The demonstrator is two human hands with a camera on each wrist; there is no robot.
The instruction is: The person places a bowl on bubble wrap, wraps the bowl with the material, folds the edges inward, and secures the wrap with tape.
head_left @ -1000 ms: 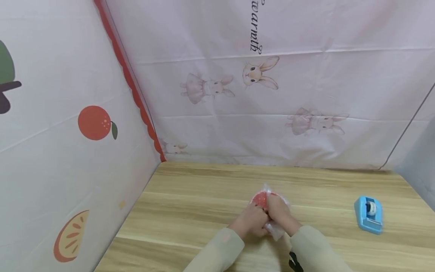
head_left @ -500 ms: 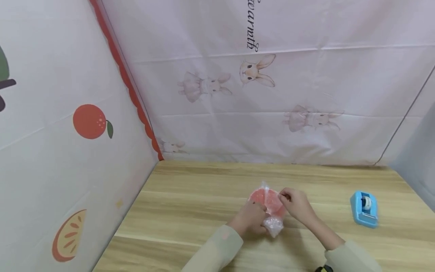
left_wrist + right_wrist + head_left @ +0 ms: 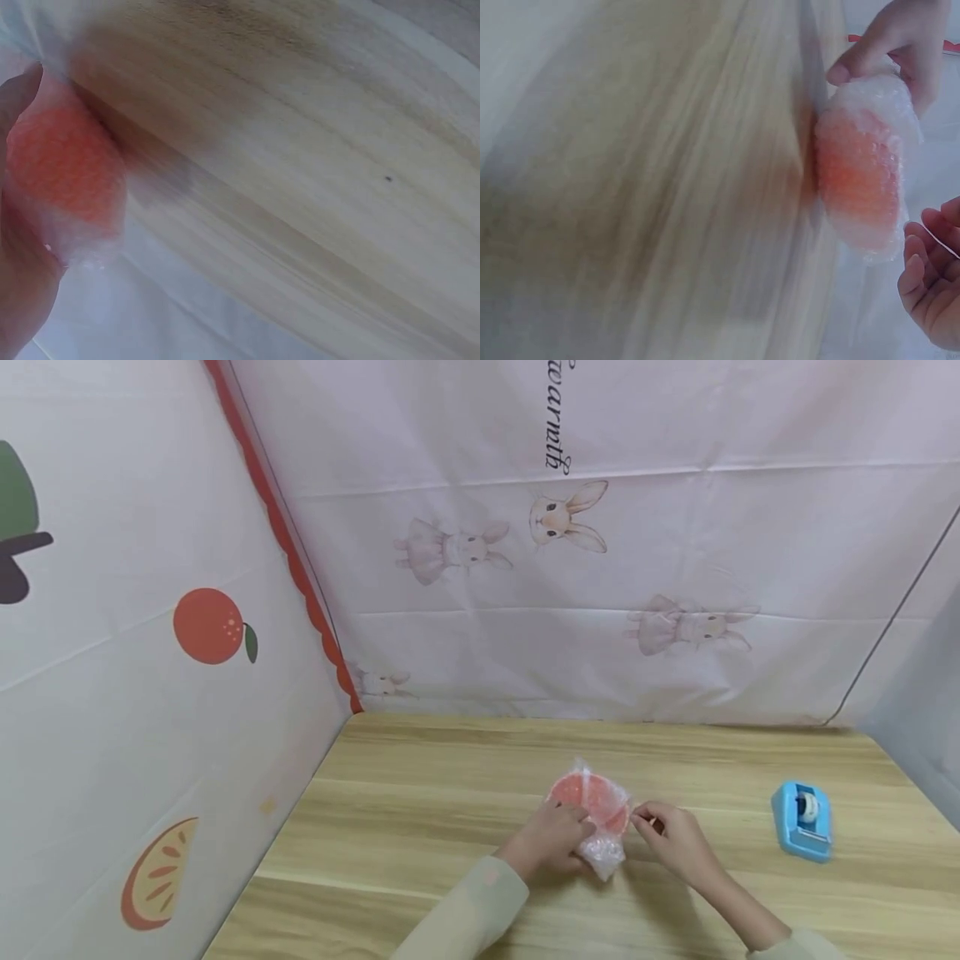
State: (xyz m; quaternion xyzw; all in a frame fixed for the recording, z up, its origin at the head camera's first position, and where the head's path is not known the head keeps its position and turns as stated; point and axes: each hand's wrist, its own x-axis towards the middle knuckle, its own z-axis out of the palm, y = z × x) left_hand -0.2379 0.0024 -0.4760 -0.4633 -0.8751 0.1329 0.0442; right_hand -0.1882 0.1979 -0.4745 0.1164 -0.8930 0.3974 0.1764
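A round, red-pink thing wrapped in clear bubble wrap (image 3: 596,797) rests on the table near its middle; its exact kind is hidden by the wrap. My left hand (image 3: 546,837) grips it from the left, thumb on the near side and fingers on top. Close to its right edge is my right hand (image 3: 675,843), thumb and forefinger drawn together. In the right wrist view those fingers (image 3: 913,281) are loosely curled beside the wrapped bundle (image 3: 859,176). Whether they pinch a thin clear piece I cannot tell. Crumpled wrap (image 3: 602,856) sticks out at the near end.
A blue tape dispenser (image 3: 802,822) with a white roll stands at the right of the wooden table (image 3: 420,827). Printed cloth with rabbits (image 3: 480,652) hangs behind, and a fruit-printed cloth (image 3: 247,743) on the left.
My right hand has gone from on top of the bundle out to its right side, then slightly nearer the body. My left hand keeps its grip on the left.
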